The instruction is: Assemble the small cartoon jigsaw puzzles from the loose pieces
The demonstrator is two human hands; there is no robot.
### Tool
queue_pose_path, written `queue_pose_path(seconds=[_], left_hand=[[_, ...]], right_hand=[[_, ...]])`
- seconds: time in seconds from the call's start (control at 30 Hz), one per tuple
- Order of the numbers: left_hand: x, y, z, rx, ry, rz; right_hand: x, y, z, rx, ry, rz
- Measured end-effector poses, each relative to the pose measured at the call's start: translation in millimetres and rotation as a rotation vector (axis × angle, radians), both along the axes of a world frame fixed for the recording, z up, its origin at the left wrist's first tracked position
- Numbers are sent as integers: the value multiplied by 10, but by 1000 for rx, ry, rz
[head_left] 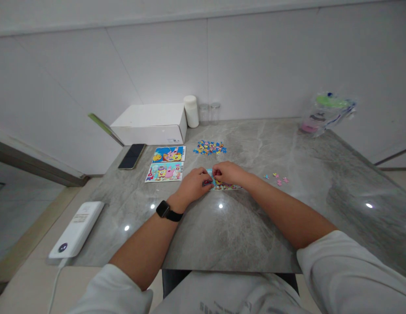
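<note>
A partly covered jigsaw puzzle [227,187] lies flat on the grey table in front of me. My left hand [195,184] is curled over its left end, thumb and fingers gripping it at the edge. Above the puzzle, my right hand [228,172] is closed in a pinch; whatever sits between those fingertips is hidden. Several loose pink, yellow and blue puzzle pieces [279,182] are scattered to the right of my right forearm. Beyond my hands is a pile of mixed puzzle pieces [209,148]. Two cartoon picture cards, a blue one [169,154] and a paler one [164,172], lie to the left.
A phone [132,156] rests left of the cards, near a white box [150,124]. Beside the box stand a white bottle [191,112] and two clear glass jars [215,114]. A plastic bag [327,114] occupies the far right; a white power bank [77,230] lies at the left edge.
</note>
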State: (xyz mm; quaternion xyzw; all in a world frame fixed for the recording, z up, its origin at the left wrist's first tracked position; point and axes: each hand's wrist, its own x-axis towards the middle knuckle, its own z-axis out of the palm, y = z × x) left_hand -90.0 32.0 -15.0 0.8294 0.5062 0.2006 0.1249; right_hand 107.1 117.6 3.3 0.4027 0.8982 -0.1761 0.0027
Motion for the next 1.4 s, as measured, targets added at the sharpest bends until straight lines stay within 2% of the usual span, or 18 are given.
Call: queue_pose_path(seconds=[0.23,0.4,0.5,0.63,0.77,0.9,1.0,1.13,1.4], left_hand=[[-7,13,-33,12,-2,-30],[3,6,-23,19,15,-41],[17,-7,-2,21,0,-39],[39,-8,6,7,-21,-29],[9,20,-3,21,-34,-38],[-120,45,26,43,-48,-25],[-238,52,54,29,-47,-8],[-325,67,41,-29,-21,-18],[-286,81,24,-43,11,-10]], right_hand=[[-1,-25,-1,30,-16,20],[25,-34,116,53,-22,52],[139,-2,205,59,40,83],[459,-37,239,117,131,66],[854,-178,118,192,264,116],[1111,-268,-93,280,402,37],[1177,-274,-200,348,406,53],[1196,-267,-250,363,322,115],[1225,-234,-355,297,290,115]])
